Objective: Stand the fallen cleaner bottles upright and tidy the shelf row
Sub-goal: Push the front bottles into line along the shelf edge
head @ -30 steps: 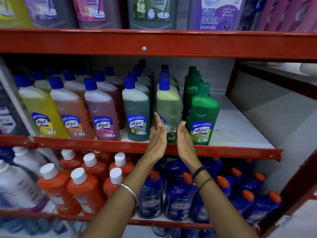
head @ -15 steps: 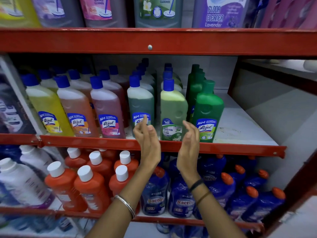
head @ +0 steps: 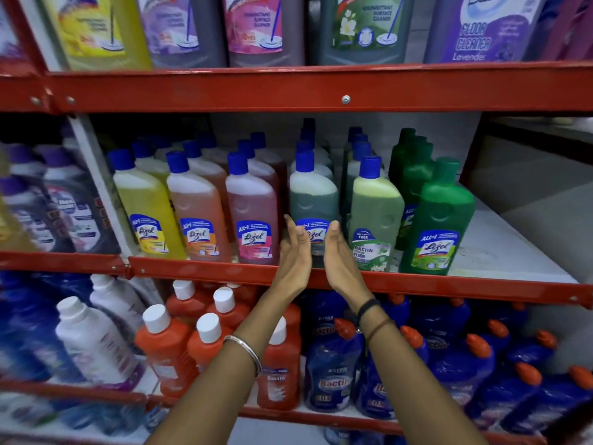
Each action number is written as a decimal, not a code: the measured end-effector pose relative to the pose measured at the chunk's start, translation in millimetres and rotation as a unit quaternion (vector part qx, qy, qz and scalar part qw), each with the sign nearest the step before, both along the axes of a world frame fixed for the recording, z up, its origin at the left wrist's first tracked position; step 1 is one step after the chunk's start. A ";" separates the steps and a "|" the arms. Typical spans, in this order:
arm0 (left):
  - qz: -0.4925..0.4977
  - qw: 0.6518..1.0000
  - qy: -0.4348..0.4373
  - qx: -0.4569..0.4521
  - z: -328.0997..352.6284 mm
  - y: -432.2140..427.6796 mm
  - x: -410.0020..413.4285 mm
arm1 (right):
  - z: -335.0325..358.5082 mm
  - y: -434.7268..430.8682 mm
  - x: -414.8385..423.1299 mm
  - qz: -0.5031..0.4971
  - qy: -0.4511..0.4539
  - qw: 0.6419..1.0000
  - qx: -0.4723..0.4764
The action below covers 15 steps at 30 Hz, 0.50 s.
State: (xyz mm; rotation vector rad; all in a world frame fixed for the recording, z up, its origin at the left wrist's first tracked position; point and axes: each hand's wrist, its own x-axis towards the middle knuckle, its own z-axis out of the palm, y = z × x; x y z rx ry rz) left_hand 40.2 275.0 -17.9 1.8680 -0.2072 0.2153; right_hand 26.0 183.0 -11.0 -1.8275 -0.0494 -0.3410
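Cleaner bottles stand upright in rows on the middle shelf: yellow, orange, pink, dark green with a blue cap, pale green and a solid green bottle. My left hand and my right hand are raised flat, palms facing each other, in front of the dark green bottle's base. Both hands are empty with fingers straight. I cannot tell whether they touch the bottle.
Bare white shelf board lies right of the solid green bottle. Large jugs fill the top shelf. Below stand orange bottles with white caps and blue bottles with orange caps. A red upper rail runs overhead.
Both hands have shifted left, from framing the pale green bottle to framing the dark green one, and have come closer together. The view has moved nearer the shelf.
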 end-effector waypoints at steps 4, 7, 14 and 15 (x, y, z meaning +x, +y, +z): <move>-0.046 0.998 0.021 0.024 -4.7 11.1 -9.6 | 2.6 2.5 -8.6 -0.022 0.028 0.999 -0.017; -0.076 0.996 0.030 0.037 -5.3 21.0 -12.9 | 7.2 3.6 -15.4 -0.024 0.054 0.998 -0.034; 0.170 0.966 -0.195 -0.002 -19.6 58.2 -25.6 | -16.2 50.7 -42.5 -0.161 -0.049 0.986 0.011; 0.220 0.949 -0.227 0.004 -25.5 70.3 -21.8 | -23.4 64.0 -48.4 -0.149 -0.068 0.986 0.014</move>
